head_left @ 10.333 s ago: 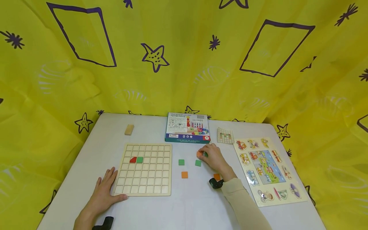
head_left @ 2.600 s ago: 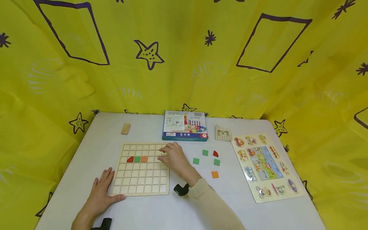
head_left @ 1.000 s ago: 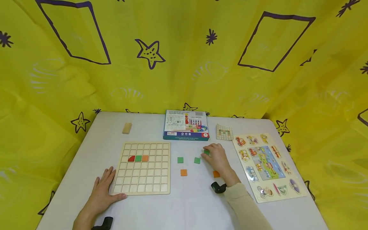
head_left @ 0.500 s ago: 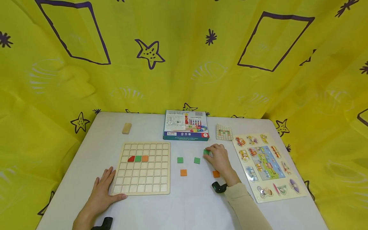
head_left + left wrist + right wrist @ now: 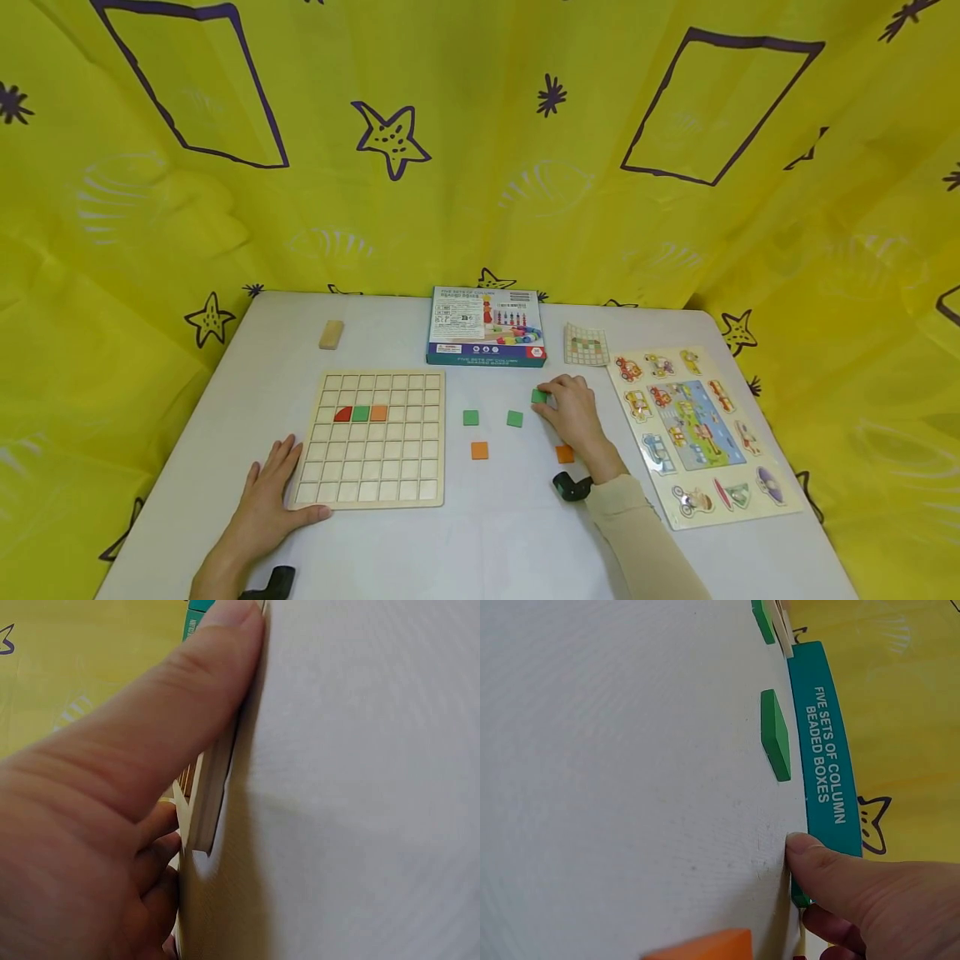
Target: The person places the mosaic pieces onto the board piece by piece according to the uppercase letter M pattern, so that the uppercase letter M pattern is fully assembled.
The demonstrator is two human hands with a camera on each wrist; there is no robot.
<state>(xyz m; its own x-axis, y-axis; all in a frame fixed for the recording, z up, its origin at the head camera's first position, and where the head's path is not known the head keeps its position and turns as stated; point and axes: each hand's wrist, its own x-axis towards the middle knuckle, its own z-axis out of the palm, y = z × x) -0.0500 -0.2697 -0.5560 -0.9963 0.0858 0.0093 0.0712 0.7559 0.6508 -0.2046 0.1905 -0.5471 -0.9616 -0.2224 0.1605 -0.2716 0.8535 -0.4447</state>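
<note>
- Tile (image 5: 539,396), green and square, pinched between thumb and finger of the right hand (image 5: 576,417); right wrist view agrees. At or near the worktop (image 5: 487,537); cannot tell whether it is lifted.
- Relation that counts, by my judgement: tile lies well to the right of the grid board (image 5: 370,471), about level with its upper rows. Square outline, so no long axis to line up.
- Right hand is the nearer one, being the holder. Left hand (image 5: 262,508) is well apart, on the far side of the board from the tile.
- Seen from the right hand, tile is ahead and slightly left, at the tips. Seen from the left hand, it is off to the right and farther from the person.
- Left hand grasps nothing: fingers extended beside the board's left edge, thumb along its near edge by the corner.
- Between tile and board: two loose green squares (image 5: 514,419); nearer the person, an orange square (image 5: 479,451).
- On the board, third row from the far side: red quarter piece (image 5: 342,414), green piece (image 5: 361,413), orange piece (image 5: 378,413), side by side; next cell rightward bare.
</note>
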